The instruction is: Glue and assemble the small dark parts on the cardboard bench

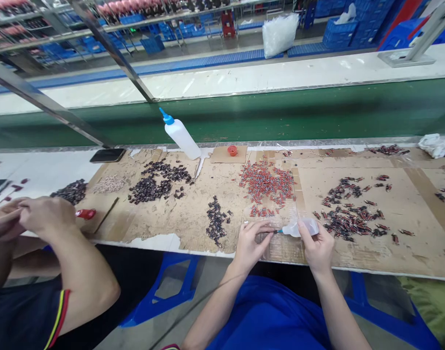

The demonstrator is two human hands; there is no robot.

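Observation:
In front of me, my right hand (318, 245) grips a small translucent squeeze bottle (299, 228), tilted almost level with its thin tip pointing left. The tip reaches the fingertips of my left hand (252, 243), which are pinched together around something too small to make out. Just beyond my hands is a heap of small red parts (268, 184) with dark and metallic ends. To the right lie piled dark-and-red pieces (353, 218). Left of my left hand, small black parts (217, 221) form a narrow pile.
Cardboard (193, 218) covers the bench. A white bottle with a blue nozzle (182, 138) leans at the back, near a red cup (232, 150) and a phone (107, 155). On the left, a co-worker's hands (43, 216) are near more black parts (71, 191).

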